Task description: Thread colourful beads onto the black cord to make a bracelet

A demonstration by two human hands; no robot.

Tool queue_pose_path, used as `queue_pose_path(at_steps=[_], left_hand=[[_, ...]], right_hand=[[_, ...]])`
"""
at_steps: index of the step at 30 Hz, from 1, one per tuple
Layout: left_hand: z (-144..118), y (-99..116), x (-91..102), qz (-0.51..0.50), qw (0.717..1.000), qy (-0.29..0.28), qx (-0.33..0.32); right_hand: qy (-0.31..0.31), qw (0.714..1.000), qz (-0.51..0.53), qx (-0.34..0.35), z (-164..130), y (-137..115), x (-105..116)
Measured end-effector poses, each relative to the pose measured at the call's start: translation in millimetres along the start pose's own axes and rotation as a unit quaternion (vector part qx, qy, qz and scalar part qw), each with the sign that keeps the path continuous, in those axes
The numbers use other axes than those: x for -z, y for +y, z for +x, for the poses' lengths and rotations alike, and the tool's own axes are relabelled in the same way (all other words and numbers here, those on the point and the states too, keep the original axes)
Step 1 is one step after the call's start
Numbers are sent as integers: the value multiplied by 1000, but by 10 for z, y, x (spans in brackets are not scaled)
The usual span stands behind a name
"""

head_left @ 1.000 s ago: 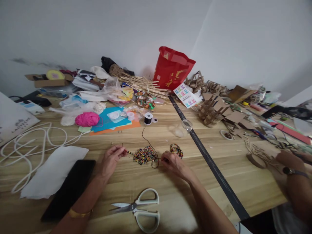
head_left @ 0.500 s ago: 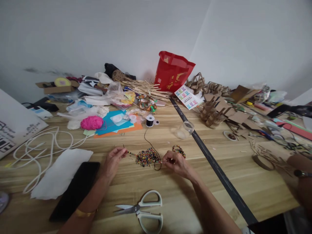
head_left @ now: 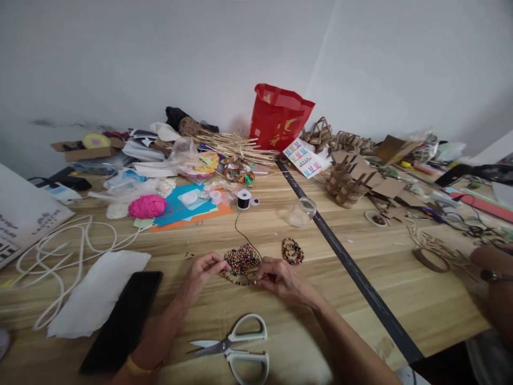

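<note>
Between my two hands hangs a string of small coloured beads (head_left: 236,281) on black cord. My left hand (head_left: 206,269) pinches its left end. The fingers of my right hand (head_left: 278,278) are closed on the cord at its right end. Just behind the string lies a pile of loose multicoloured beads (head_left: 242,259). The black cord (head_left: 245,235) runs from a spool (head_left: 244,199) down past the pile towards my right hand. A coiled beaded bracelet (head_left: 292,251) rests to the right of the pile. White-handled scissors (head_left: 228,345) lie with blades parted nearer to me.
A glass jar (head_left: 303,212) stands behind the bracelet. A black phone (head_left: 122,321) and white paper (head_left: 98,294) lie to the left. Pink yarn (head_left: 147,206), a red bag (head_left: 280,117) and small woven baskets (head_left: 347,184) are farther back. Another person's arm (head_left: 495,267) rests at the right edge.
My left hand has moved right and nearer to me, bringing the bead string in front of the pile, where it now sags. My right hand has shifted slightly left and nearer, uncovering the bracelet.
</note>
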State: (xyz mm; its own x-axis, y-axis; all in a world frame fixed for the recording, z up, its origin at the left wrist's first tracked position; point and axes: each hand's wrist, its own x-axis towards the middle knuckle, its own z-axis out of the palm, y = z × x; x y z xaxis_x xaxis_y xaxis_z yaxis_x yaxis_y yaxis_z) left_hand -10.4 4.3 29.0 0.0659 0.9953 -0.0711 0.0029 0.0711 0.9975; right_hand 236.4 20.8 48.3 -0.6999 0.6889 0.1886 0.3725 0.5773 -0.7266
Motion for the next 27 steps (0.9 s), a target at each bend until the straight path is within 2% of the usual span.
queue_pose_path(at_steps=[3, 9, 16, 20, 27], left_hand=[[-41, 10, -151, 13, 997, -75, 12], [-92, -73, -353, 7, 989, -141, 44], [-81, -184, -343, 17, 983, -175, 43], [-71, -225, -327, 39, 978, -204, 32], [-99, -174, -290, 114, 968, -224, -1]], right_hand=[[-26, 999, -24, 20, 8, -85, -54], [-50, 993, -89, 64, 14, -135, -148], [-43, 984, -158, 65, 4, -76, -224], [-52, 983, -163, 65, 5, -75, -230], [-74, 985, -144, 53, 26, -113, -192]])
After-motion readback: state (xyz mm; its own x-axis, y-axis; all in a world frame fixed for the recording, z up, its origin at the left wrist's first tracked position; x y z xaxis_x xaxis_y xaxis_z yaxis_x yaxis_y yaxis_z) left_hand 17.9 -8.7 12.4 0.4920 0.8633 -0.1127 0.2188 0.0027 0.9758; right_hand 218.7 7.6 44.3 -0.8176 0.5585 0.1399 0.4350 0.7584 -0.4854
